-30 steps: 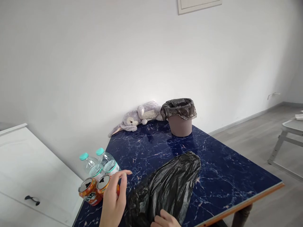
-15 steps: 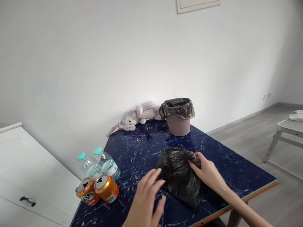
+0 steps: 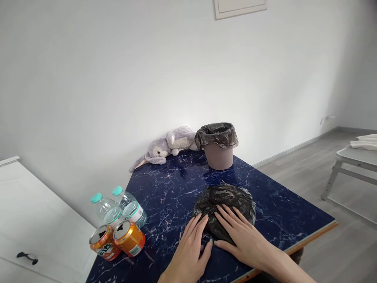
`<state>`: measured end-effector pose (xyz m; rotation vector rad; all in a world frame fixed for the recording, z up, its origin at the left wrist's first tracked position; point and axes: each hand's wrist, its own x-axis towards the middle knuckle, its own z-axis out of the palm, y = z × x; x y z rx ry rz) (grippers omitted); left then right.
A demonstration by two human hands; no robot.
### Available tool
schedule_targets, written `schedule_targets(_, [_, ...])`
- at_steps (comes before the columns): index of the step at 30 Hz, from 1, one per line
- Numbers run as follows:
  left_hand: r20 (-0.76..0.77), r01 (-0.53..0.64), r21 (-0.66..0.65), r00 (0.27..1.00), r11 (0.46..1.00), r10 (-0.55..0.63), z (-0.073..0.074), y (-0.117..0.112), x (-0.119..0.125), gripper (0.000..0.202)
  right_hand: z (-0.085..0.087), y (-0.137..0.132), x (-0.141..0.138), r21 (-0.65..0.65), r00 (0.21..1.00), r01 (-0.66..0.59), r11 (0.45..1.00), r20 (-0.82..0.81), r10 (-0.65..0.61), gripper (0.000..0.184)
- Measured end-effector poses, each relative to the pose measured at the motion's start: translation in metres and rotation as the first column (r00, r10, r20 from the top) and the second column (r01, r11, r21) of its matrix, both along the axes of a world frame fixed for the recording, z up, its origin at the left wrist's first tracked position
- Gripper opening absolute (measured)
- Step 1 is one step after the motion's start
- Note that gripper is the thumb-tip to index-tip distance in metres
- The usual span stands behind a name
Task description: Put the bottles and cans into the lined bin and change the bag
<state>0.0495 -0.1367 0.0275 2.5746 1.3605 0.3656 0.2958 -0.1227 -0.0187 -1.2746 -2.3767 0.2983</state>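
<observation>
A black plastic bag (image 3: 228, 194) lies crumpled on the dark blue marble-patterned table (image 3: 176, 186), close to its front edge. My right hand (image 3: 238, 234) rests on top of the bag with fingers stretched out flat. Against the bag's left front side, my left hand (image 3: 191, 249) lies with its fingers extended and fingertips touching the plastic. Neither hand grips anything. Both palms face down, and part of the bag is hidden beneath them.
A bin (image 3: 218, 156) lined with a dark bag stands at the back, beside a plush rabbit (image 3: 173, 143). Two orange cans (image 3: 129, 237) and two clear plastic bottles (image 3: 134, 212) stand at the left. A white cabinet (image 3: 44, 220) adjoins the left side; a folding table (image 3: 353, 157) is at right.
My right hand has released the bag's gathered top and now lies flat on it. The bag looks flatter and wider. My left hand has moved in to touch its edge.
</observation>
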Motion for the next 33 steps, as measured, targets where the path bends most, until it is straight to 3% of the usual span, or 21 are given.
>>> schedule_targets(3, [0.015,-0.029,0.062,0.999,0.998,0.029,-0.001,0.000,0.000,0.060,0.001,0.000,0.001,0.097,0.999,0.038,0.995,-0.031,-0.035,0.073])
schedule_targets(5, [0.035,-0.020,0.116,0.999,0.993,0.016,0.002,0.000,0.000,0.057,0.007,-0.005,0.001,0.155,0.997,0.053,0.986,-0.059,-0.044,0.043])
schedule_targets(7, [0.055,0.018,0.167,0.998,0.986,-0.027,0.006,-0.002,0.001,0.056,0.019,-0.013,0.004,0.129,0.994,0.072,0.989,-0.096,-0.060,0.020])
schedule_targets(10, [0.085,0.114,0.196,0.988,0.974,-0.133,0.014,-0.003,0.000,0.060,0.043,-0.022,0.012,-0.073,0.979,0.014,0.997,-0.202,-0.029,0.021])
schedule_targets(12, [0.124,0.153,0.153,0.977,0.976,-0.172,0.017,-0.003,-0.001,0.052,0.058,-0.024,0.021,-0.232,0.950,-0.070,0.970,-0.311,-0.006,0.028])
schedule_targets(14, [0.213,0.101,0.057,0.971,0.993,-0.111,0.018,0.000,-0.002,0.033,0.065,-0.018,0.030,-0.305,0.920,-0.057,0.951,-0.387,-0.069,0.035])
schedule_targets(15, [0.272,0.048,-0.013,0.961,0.999,-0.043,0.018,0.002,-0.001,0.026,0.065,-0.014,0.034,-0.289,0.906,0.018,0.957,-0.400,-0.138,0.035])
schedule_targets(17, [0.379,-0.056,-0.179,0.917,0.982,0.122,0.017,0.008,0.003,0.027,0.061,-0.005,0.039,-0.133,0.861,0.262,0.956,-0.415,-0.294,0.029])
schedule_targets(19, [0.428,-0.123,-0.304,0.869,0.945,0.251,0.016,0.017,0.010,0.034,0.055,-0.001,0.036,0.110,0.821,0.447,0.888,-0.445,-0.358,0.026])
schedule_targets(21, [0.437,-0.174,-0.319,0.845,0.932,0.308,0.013,0.029,0.018,0.036,0.051,-0.004,0.023,0.321,0.847,0.456,0.830,-0.443,-0.294,0.028])
schedule_targets(23, [0.441,-0.226,-0.268,0.835,0.937,0.328,0.008,0.041,0.026,0.033,0.045,-0.012,0.005,0.420,0.915,0.344,0.840,-0.353,-0.198,0.032])
schedule_targets(26, [0.438,-0.259,-0.229,0.833,0.938,0.337,-0.002,0.057,0.034,0.030,0.025,-0.017,-0.024,0.449,0.970,0.237,0.862,-0.163,-0.182,0.050])
schedule_targets(29, [0.420,-0.274,-0.182,0.846,0.944,0.327,-0.011,0.065,0.036,0.030,-0.006,-0.006,-0.041,0.407,0.961,0.274,0.871,-0.078,-0.265,0.067])
schedule_targets(33, [0.482,-0.329,-0.041,0.821,0.943,0.307,-0.013,0.069,0.028,0.032,-0.027,0.018,-0.043,0.255,0.956,0.290,0.922,-0.034,-0.291,0.063])
